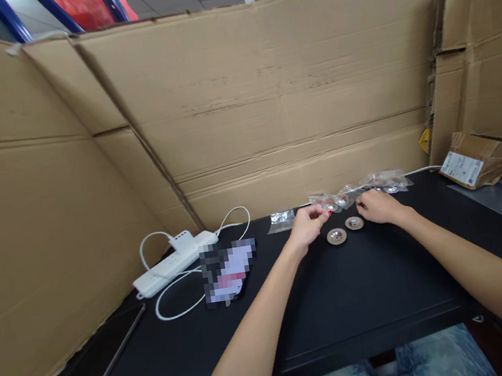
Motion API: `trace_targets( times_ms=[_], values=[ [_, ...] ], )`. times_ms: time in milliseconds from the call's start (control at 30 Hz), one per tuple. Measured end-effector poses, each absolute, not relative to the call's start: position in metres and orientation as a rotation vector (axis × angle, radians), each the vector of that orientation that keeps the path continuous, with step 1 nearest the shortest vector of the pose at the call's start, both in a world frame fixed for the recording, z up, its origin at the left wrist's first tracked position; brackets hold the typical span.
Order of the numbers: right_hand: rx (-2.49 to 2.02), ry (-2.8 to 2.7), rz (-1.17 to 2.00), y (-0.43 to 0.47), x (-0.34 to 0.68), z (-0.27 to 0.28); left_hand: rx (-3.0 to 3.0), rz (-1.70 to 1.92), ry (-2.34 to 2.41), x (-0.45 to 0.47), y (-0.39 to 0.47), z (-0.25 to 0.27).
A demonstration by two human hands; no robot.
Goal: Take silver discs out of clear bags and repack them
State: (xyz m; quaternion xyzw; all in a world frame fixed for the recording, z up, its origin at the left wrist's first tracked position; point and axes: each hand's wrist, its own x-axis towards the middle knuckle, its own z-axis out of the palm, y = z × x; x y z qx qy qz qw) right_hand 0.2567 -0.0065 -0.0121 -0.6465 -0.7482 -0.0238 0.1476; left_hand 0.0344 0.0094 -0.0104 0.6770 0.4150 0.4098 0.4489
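Observation:
My left hand (pixel 308 228) is closed in a pinch, with a small red piece (pixel 329 212) at its fingertips. To the right, my right hand (pixel 376 205) has its fingers curled shut beside the clear plastic bags; what they hold, if anything, is hidden. Between my hands lie two shiny dished metal discs, a nearer disc (pixel 336 236) and a farther disc (pixel 354 223), apart from each other on the black table. Just behind them, a clear bag (pixel 341 199) shows shiny round parts and red bits inside. More clear bags (pixel 386 180) are heaped behind my right hand.
A flat clear bag (pixel 281 221) lies left of my left hand. Farther left are a phone (pixel 233 272), a white power strip (pixel 177 263) with cables and a dark tablet (pixel 89 369). An open cardboard box (pixel 486 156) stands at right. Cardboard walls (pixel 266 98) enclose the table (pixel 343 300).

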Motion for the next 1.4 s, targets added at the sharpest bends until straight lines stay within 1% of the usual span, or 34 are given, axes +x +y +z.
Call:
trace_targets(
  times_ms=[100, 167, 333, 433, 700, 867, 933, 1033, 1133, 1233, 1300, 1400],
  values=[
    [-1.863, -2.125, -0.085, -0.005, 0.258, -0.010, 1.673, 1.022, 1.019, 0.035, 0.008, -0.009],
    [-1.744, -2.112, 0.021, -0.005, 0.256, -0.007, 1.656, 1.014, 1.013, 0.036, 0.006, -0.008],
    [-1.172, -1.858, 0.774, -0.010, 0.236, -0.002, 1.618, 1.016, 0.920, 0.038, 0.001, -0.002],
    [-1.040, -1.803, 0.933, -0.015, 0.224, -0.003, 1.574, 1.031, 0.864, 0.039, -0.001, -0.001],
    [-0.968, -1.810, 0.956, -0.015, 0.218, -0.009, 1.554, 1.091, 0.865, 0.041, 0.000, -0.006],
    [-0.979, -1.800, 0.955, -0.010, 0.219, -0.013, 1.567, 1.045, 0.850, 0.038, 0.003, -0.006],
    [-1.006, -1.769, 0.950, -0.008, 0.220, -0.015, 1.641, 1.032, 0.934, 0.036, 0.006, -0.007],
    [-1.053, -1.739, 0.914, -0.006, 0.221, -0.015, 1.938, 1.012, 1.126, 0.031, 0.011, -0.010],
    [-1.075, -1.765, 0.806, -0.006, 0.223, -0.013, 2.189, 0.858, 1.217, 0.027, 0.013, -0.013],
    [-1.078, -1.794, 0.723, -0.007, 0.225, -0.012, 2.286, 0.664, 1.193, 0.026, 0.012, -0.016],
    [-1.086, -1.792, 0.734, -0.007, 0.225, -0.012, 2.307, 0.603, 1.157, 0.026, 0.010, -0.016],
    [-1.095, -1.767, 0.834, -0.006, 0.225, -0.015, 2.284, 0.584, 1.132, 0.026, 0.008, -0.016]
  ],
)
